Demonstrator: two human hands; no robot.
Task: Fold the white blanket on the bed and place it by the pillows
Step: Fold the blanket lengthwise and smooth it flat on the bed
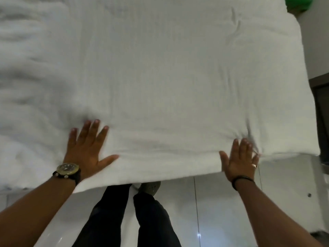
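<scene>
white blanket (169, 77) lies spread flat across the bed, its near edge overhanging. left hand (87, 150), fingers splayed, presses flat on it near that edge; right hand (239, 159), fingers straight, presses near the blanket's right corner.

floor (222, 211) is glossy white tile, thin dark grout lines, with a small bright light glare low down near the middle. bed (284, 168) takes up most of the view, its white side panel dropping to the tiles on the right. pale wall (315, 32) on the far right, and below it some dark brown furniture (320, 97), can't tell what exactly. something bright green (300, 4) sits in the top right corner, blurry. lighting is dim and flat overall
</scene>
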